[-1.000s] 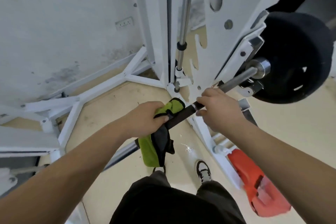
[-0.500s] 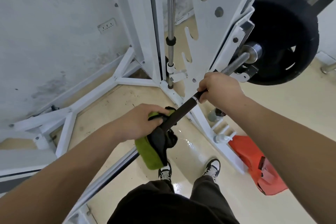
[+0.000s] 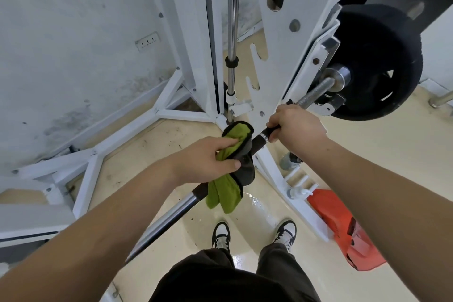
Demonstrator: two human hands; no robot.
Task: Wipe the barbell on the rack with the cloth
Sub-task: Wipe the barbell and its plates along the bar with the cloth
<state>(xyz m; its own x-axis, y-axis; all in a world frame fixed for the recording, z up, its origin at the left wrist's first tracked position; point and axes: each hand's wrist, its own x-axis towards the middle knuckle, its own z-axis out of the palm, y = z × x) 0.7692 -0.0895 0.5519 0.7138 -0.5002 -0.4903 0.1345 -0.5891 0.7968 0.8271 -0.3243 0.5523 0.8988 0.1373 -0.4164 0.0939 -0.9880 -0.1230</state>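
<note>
Your left hand grasps the cloth wrapped round the barbell, well short of the plate. Your right hand clenches the bar nearer the plate. The wiping looks midway, and the chrome farther from the plate probably remains.

Both our arms reach fwd and down, forearms bare. L arm: our left hand curls round the cloth, thumb pressed across it (back of hand up). R arm: our right hand grips the barbell just beyond, fingers wrapped over, palm down.
</note>
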